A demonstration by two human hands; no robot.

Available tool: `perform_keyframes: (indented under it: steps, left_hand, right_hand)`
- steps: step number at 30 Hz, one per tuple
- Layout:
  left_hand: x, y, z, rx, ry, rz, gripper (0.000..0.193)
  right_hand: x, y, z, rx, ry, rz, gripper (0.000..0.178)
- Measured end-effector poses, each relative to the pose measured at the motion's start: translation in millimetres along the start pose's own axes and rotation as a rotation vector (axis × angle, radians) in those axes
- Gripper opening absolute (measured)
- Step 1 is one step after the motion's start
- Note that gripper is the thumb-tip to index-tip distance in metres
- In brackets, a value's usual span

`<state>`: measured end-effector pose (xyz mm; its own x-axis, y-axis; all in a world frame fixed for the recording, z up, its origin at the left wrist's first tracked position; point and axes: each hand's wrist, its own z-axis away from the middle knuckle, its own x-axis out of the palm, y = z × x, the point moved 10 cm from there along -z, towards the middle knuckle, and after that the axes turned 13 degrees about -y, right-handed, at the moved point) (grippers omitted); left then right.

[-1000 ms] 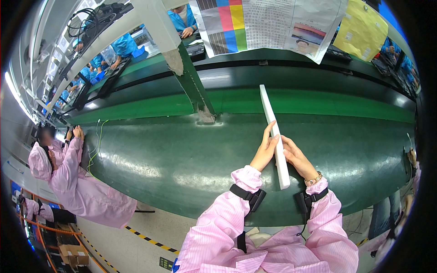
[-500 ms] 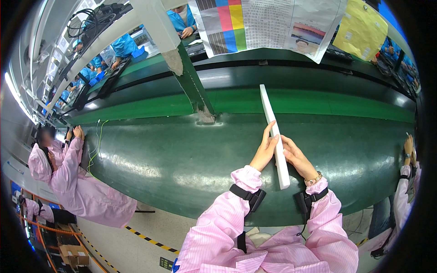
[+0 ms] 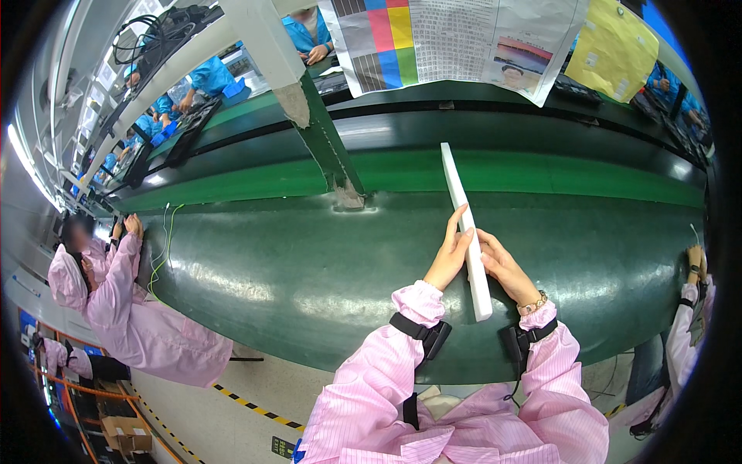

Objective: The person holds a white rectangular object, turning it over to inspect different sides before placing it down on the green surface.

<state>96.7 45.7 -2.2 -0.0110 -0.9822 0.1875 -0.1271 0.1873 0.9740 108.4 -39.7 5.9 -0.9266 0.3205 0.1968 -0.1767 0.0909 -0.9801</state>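
Note:
Between my hands is a long white bar-like piece point(image 3: 479, 288), seen nearly edge-on, its far end tilted slightly left. I cannot make out whether it is a thin box or a slab. My left hand point(image 3: 450, 251) grips it from the left, thumb and fingers against its side. From the right, my right hand point(image 3: 504, 267) presses its fingers on the opposite side, near the middle. Below both hands lies the dark green worktop point(image 3: 309, 271). Black straps with small modules circle both pink sleeves.
A post point(image 3: 321, 139) rises from the worktop's back edge. Thin green and white cables point(image 3: 164, 255) lie at the left. A person in pink point(image 3: 139, 325) works at the left end, and another person's hand point(image 3: 695, 259) shows at the far right. Printed sheets point(image 3: 456, 46) hang overhead.
My hands and the white piece stay practically still. At the far right, the other person's hand has shifted slightly nearer.

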Motion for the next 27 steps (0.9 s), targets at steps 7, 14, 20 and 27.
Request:
perform_keyframes:
  steps: [7,14,20,27]
  left_hand:
    - [1.0,2.4,0.2,0.007,0.017,0.020,0.051]
    - [-0.3,1.8,-0.1,0.002,0.003,-0.008,0.049]
    - [0.6,3.9,0.6,-0.010,0.012,-0.001,0.049]
    - [1.7,4.5,0.8,-0.012,0.011,0.015,0.050]
  right_hand:
    - [0.4,1.1,0.3,0.013,-0.012,-0.012,0.062]
    - [0.1,2.1,-0.2,0.012,-0.008,-0.029,0.062]
    - [-0.6,2.0,0.0,0.008,-0.005,-0.011,0.062]
    - [-0.6,0.7,-0.1,-0.005,-0.007,-0.008,0.062]
